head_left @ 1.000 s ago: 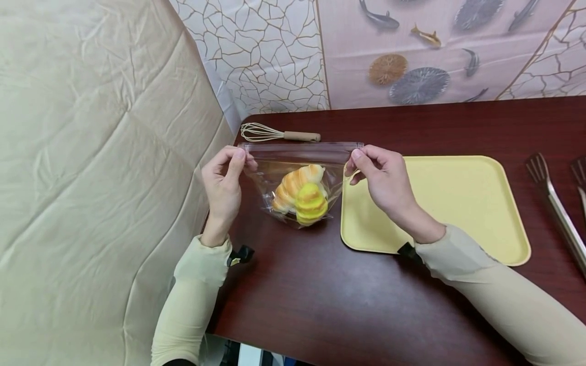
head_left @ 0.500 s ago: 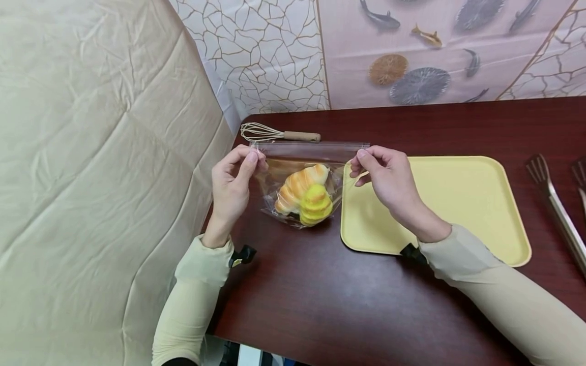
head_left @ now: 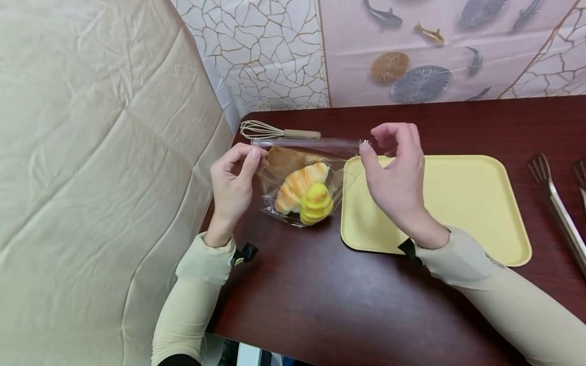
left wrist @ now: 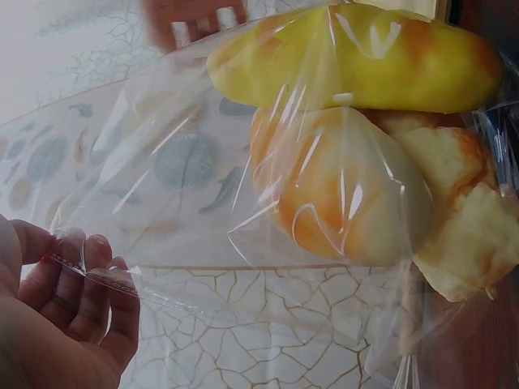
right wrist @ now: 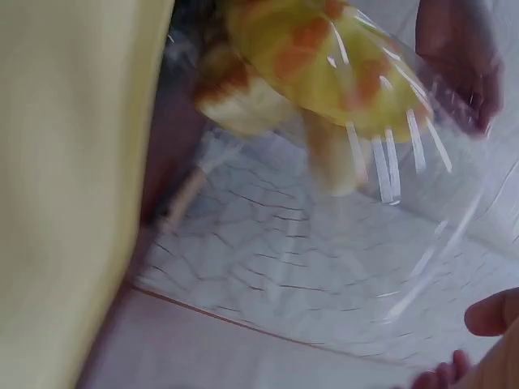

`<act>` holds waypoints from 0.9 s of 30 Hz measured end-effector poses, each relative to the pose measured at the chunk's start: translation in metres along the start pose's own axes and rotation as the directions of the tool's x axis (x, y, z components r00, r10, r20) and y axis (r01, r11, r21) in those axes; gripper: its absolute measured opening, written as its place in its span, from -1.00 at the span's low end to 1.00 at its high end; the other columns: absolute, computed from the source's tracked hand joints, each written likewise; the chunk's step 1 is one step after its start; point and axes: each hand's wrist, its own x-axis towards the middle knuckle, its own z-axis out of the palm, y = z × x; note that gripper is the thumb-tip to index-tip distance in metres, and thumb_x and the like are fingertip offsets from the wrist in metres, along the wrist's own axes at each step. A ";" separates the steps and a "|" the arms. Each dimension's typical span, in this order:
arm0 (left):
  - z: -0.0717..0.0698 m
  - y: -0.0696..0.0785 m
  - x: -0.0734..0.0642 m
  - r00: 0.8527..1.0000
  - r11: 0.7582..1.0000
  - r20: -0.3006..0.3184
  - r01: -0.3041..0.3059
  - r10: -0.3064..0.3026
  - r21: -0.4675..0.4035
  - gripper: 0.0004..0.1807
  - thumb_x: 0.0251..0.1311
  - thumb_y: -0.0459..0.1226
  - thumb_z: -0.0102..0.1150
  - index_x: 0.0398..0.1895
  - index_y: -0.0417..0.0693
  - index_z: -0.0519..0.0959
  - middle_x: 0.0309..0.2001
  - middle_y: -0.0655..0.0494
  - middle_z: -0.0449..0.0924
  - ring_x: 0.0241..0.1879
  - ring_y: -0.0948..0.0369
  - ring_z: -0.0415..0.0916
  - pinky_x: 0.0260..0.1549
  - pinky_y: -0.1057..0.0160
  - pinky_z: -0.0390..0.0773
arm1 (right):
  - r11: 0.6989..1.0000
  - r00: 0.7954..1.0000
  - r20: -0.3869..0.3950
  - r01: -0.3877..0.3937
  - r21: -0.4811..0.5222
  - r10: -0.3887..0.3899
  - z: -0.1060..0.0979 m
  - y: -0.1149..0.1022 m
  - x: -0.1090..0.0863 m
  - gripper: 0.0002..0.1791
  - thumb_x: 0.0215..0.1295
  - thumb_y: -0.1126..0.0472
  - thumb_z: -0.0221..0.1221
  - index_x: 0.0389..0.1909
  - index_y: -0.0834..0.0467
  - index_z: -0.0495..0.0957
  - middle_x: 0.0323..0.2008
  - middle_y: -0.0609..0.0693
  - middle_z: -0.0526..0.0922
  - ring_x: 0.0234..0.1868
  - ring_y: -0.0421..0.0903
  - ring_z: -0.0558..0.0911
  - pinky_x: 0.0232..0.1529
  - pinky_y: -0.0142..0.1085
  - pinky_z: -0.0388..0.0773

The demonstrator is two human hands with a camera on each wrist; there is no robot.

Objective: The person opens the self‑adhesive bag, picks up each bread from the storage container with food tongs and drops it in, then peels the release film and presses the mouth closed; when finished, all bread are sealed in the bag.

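A clear zip bag [head_left: 284, 157] hangs upright over the table, its zip edge at the top. Inside it lie a ridged, golden-striped croissant [head_left: 300, 186] and a yellow bun [head_left: 316, 203]; a pale browned piece of bread [left wrist: 466, 223] also shows in the left wrist view. My left hand [head_left: 232, 188] pinches the bag's upper left corner between thumb and fingers. At the upper right corner, my right hand [head_left: 397, 175] has its thumb right by the zip's end, with the fingers raised and spread away from the thumb.
A yellow tray [head_left: 471, 203] lies right of the bag, partly under my right hand. Behind the bag is a whisk [head_left: 280, 131]. Slotted metal utensils, one a turner [head_left: 556, 198], lie at the far right. A padded cream cover [head_left: 114, 178] rises along the table's left side.
Both hands shifted slightly right with the bag at first. Then my right hand let go of the right corner, its fingers lifting up and away from the thumb. The left hand keeps its pinch.
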 end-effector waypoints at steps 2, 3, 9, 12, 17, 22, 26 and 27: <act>0.001 0.002 0.000 1.000 1.000 -0.006 -0.010 0.010 0.010 -0.79 0.46 -0.51 0.14 -0.27 -0.63 0.64 -0.35 0.42 0.69 -0.34 0.40 0.57 -0.26 0.47 0.56 | 0.987 0.987 -0.004 0.161 -0.021 -0.161 0.004 -0.008 -0.001 -0.83 0.37 0.36 0.28 -0.10 0.38 0.67 -0.25 -0.09 0.59 -0.13 -0.34 0.49 -0.02 -0.45 0.43; 0.001 0.003 0.000 1.000 1.000 -0.009 -0.015 0.015 0.015 -0.79 0.46 -0.51 0.15 -0.27 -0.62 0.65 -0.35 0.42 0.69 -0.34 0.40 0.57 -0.26 0.46 0.55 | 0.971 0.972 0.013 0.236 -0.026 -0.236 0.005 -0.012 -0.002 -0.86 0.37 0.36 0.29 -0.16 0.38 0.69 -0.29 0.00 0.61 -0.15 -0.32 0.50 -0.02 -0.48 0.43; 0.003 0.007 0.000 0.999 0.998 -0.015 -0.042 0.043 0.044 -0.82 0.43 -0.52 0.19 -0.27 -0.60 0.67 -0.34 0.44 0.70 -0.33 0.40 0.58 -0.25 0.46 0.56 | 0.836 0.824 0.214 0.546 -0.050 -0.525 0.019 -0.034 -0.005 -0.91 0.43 0.38 0.30 -0.23 0.30 0.77 -0.38 0.13 0.71 -0.37 -0.12 0.64 -0.23 -0.51 0.53; 0.004 0.010 -0.001 0.998 0.996 -0.009 -0.057 0.058 0.066 -0.83 0.42 -0.52 0.22 -0.27 -0.57 0.69 -0.32 0.41 0.71 -0.32 0.40 0.58 -0.26 0.46 0.55 | 0.761 0.745 0.261 0.646 -0.052 -0.614 0.028 -0.043 -0.004 -0.92 0.42 0.39 0.33 -0.20 0.30 0.79 -0.32 0.13 0.73 -0.34 -0.05 0.69 -0.26 -0.36 0.62; 0.006 0.012 -0.002 0.995 0.990 0.014 -0.097 0.096 0.106 -0.84 0.41 -0.51 0.23 -0.28 -0.54 0.71 -0.31 -0.11 0.75 -0.30 0.41 0.58 -0.26 0.46 0.54 | 0.659 0.629 0.336 0.751 -0.033 -0.701 0.043 -0.055 0.002 -0.91 0.43 0.37 0.35 -0.18 0.31 0.80 -0.27 0.14 0.72 -0.26 0.02 0.71 -0.19 -0.19 0.72; 0.006 0.013 -0.004 0.984 0.968 0.065 -0.175 0.166 0.179 -0.85 0.38 -0.49 0.23 -0.29 -0.49 0.72 -0.33 -0.36 0.71 -0.23 0.40 0.61 -0.14 0.43 0.57 | 0.644 0.600 0.387 0.765 -0.019 -0.700 0.053 -0.058 0.009 -0.88 0.50 0.34 0.31 -0.13 0.31 0.79 -0.26 0.16 0.70 -0.24 0.02 0.68 -0.18 -0.20 0.71; 0.005 0.015 -0.005 0.970 0.943 0.106 -0.239 0.220 0.232 -0.85 0.37 -0.48 0.24 -0.28 -0.47 0.73 -0.31 -0.31 0.73 -0.20 0.31 0.66 -0.05 0.41 0.60 | 0.619 0.571 0.423 0.785 -0.032 -0.703 0.055 -0.057 0.013 -0.88 0.53 0.35 0.27 -0.14 0.29 0.77 -0.28 0.15 0.68 -0.26 0.01 0.63 -0.25 -0.22 0.67; 0.005 0.016 -0.005 0.965 0.934 0.116 -0.256 0.234 0.250 -0.85 0.37 -0.47 0.24 -0.28 -0.46 0.73 -0.31 -0.30 0.74 -0.20 0.26 0.67 -0.04 0.41 0.61 | 0.608 0.560 0.433 0.793 -0.036 -0.706 0.054 -0.058 0.013 -0.89 0.53 0.35 0.27 -0.15 0.28 0.76 -0.28 0.14 0.67 -0.28 0.02 0.62 -0.28 -0.22 0.67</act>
